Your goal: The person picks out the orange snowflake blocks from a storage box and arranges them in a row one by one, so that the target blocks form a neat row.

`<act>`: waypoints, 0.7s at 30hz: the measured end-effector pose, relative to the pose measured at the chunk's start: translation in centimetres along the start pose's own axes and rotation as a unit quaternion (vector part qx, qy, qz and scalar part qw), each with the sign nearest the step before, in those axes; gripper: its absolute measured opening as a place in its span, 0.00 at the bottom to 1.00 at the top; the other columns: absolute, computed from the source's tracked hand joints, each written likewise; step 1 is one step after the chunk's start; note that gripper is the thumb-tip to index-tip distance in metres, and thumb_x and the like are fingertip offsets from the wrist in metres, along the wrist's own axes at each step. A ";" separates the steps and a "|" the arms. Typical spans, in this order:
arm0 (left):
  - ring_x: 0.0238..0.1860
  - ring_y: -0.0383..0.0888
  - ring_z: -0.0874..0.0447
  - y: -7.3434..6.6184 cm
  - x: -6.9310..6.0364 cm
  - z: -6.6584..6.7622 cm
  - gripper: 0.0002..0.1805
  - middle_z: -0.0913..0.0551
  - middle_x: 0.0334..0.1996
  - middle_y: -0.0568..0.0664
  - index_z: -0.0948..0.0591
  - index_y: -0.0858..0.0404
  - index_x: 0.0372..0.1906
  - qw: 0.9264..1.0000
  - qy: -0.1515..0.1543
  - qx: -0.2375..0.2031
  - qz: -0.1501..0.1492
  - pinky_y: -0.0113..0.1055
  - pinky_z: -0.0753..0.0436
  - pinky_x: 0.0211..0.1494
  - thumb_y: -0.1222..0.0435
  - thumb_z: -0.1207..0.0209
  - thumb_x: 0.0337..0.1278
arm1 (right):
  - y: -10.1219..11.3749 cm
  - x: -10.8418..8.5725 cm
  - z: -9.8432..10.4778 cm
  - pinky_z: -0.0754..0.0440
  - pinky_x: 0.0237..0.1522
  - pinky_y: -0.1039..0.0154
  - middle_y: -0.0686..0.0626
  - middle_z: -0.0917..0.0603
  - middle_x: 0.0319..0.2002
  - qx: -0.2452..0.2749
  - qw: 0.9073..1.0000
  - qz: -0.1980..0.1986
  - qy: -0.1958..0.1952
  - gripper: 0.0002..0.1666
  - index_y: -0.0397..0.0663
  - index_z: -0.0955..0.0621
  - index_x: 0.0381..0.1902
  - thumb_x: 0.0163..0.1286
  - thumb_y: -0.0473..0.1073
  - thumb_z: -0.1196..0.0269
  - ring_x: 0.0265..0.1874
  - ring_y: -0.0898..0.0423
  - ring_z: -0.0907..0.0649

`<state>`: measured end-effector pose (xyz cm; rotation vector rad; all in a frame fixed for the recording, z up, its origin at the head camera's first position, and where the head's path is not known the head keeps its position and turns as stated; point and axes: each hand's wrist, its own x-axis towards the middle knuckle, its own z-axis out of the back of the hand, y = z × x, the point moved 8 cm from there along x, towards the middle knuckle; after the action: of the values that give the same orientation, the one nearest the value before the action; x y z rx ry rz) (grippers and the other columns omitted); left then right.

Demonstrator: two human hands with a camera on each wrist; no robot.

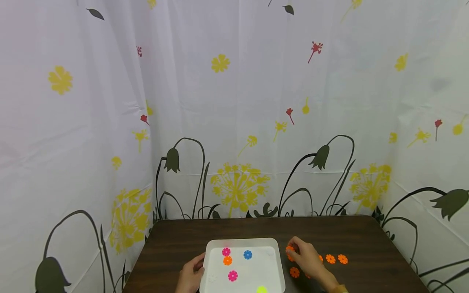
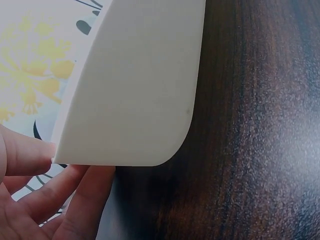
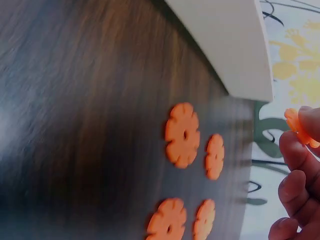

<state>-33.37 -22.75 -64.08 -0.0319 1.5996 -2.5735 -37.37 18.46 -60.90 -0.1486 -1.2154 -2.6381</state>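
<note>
A white tray (image 1: 242, 266) holds several flower-shaped discs: pink discs (image 1: 232, 276), an orange disc (image 1: 227, 260), a blue disc (image 1: 247, 254), a yellow-green disc (image 1: 261, 289) and a faint white one (image 1: 212, 278). My left hand (image 1: 191, 274) grips the tray's left side; in the left wrist view the thumb (image 2: 27, 154) is at the rim and the fingers are against the outer wall. To the tray's right, my right hand (image 1: 309, 259) pinches an orange flower-shaped disc (image 3: 294, 122) between thumb and fingers, above the table.
Several more orange discs (image 1: 330, 259) lie on the dark wooden table (image 1: 176, 236) right of the tray, some partly covered by the right hand. A white curtain (image 1: 238, 101) with printed flowers hangs behind the table's far edge and along both sides.
</note>
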 end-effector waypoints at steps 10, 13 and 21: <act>0.44 0.54 0.10 0.2 0.2 -0.3 0.27 0.11 0.48 0.68 0.21 0.74 0.67 1.000 0.003 0.001 0.003 0.46 0.11 0.41 0.80 0.42 0.61 | -2.3 -1.2 1.3 0.27 0.26 0.66 0.57 0.19 0.28 -0.014 0.999 -0.041 0.003 0.05 0.52 0.18 0.43 0.73 0.41 0.31 0.22 0.63 0.27; 0.43 0.55 0.09 0.2 0.2 -0.3 0.27 0.11 0.48 0.69 0.22 0.75 0.67 1.000 0.004 -0.001 0.001 0.46 0.11 0.41 0.80 0.42 0.61 | -3.2 -1.6 1.6 0.25 0.27 0.65 0.55 0.16 0.31 0.000 0.999 -0.048 0.011 0.06 0.50 0.18 0.44 0.73 0.41 0.31 0.24 0.61 0.23; 0.43 0.56 0.09 0.5 0.3 -0.1 0.27 0.11 0.47 0.69 0.21 0.75 0.66 1.000 0.004 -0.001 0.001 0.47 0.10 0.41 0.80 0.41 0.60 | -4.8 -2.7 2.9 0.25 0.26 0.65 0.55 0.16 0.30 -0.004 0.998 -0.067 -0.004 0.06 0.51 0.18 0.42 0.72 0.41 0.30 0.24 0.62 0.23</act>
<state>-33.64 -22.90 -64.64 -0.0197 1.6040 -2.5751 -35.98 24.08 -63.04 -0.0811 -1.2575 -2.7595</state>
